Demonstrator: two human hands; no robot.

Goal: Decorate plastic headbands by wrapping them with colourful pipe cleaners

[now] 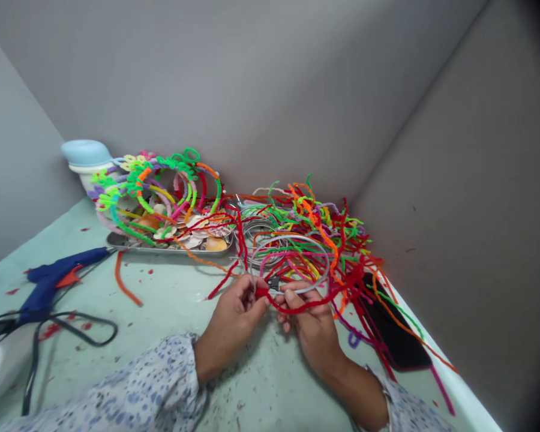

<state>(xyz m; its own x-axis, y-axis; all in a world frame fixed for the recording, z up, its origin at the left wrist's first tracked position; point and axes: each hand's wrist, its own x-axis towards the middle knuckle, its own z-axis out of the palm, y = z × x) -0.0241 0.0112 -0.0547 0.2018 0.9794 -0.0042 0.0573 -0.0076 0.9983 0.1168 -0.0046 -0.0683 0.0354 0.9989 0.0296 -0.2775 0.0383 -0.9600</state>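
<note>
A thin pale-grey hoop [327, 255] stands up between my hands, with a short stretch of red wrapping at its lower left. My left hand [234, 318] pinches the hoop at that wrapped part. From there a red pipe cleaner [312, 306] runs right, across the fingers of my right hand [315, 327], toward the pile. My right thumb and fingers close on the lower part of the hoop. Just behind the fingertips lies a small black tool [274, 282], partly hidden.
Bright pipe cleaners [330, 231] and coiled grey hoops [261, 234] heap up behind my hands. A metal tray [180, 250] holds shells and finished-looking colourful hoops [162, 174]. At left are a blue glue gun [56, 279], its cord and a lidded bottle [87, 159]; a phone [393, 336] lies right.
</note>
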